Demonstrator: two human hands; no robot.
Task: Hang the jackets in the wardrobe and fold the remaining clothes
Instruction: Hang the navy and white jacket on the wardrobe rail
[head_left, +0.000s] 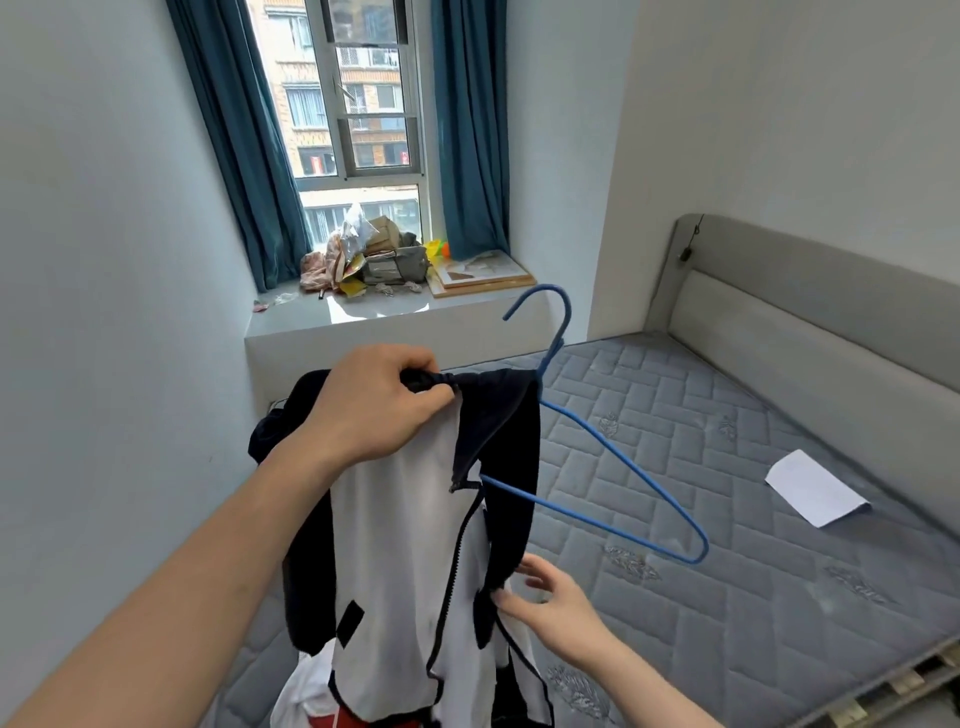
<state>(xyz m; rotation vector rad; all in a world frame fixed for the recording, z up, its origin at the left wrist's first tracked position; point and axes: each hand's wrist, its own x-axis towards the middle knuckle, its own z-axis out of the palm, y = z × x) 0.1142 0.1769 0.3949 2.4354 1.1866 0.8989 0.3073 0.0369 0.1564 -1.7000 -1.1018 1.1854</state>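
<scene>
Head view, near to far. Near edge of the mattress (727, 649): a heap of clothes (306, 696), white and red showing, unfolded as far as visible; mostly hidden behind the jacket.

Right hand (550, 608): fingers spread loosely, tips touching the lower front edge of the jacket (395, 545), not gripping it.

Left hand (379, 405): fingers curled round the bunched dark collar, carrying the white-and-navy jacket in the air above the near mattress edge, zip open.

Blue wire hanger (618, 457): one arm is inside the jacket's shoulder; the other arm and the hook stick out bare to the right. Judgement: hanger half threaded; second shoulder not yet seated.

Mid mattress, toward the right edge: a sheet of white paper (815, 488), well apart from the jacket.

Far: window sill (363, 312) with clutter. No wardrobe in view.

Progress, judged: early. No jacket seen hung, nothing seen folded; this jacket needs finishing and carrying to the wardrobe, then the heap.
</scene>
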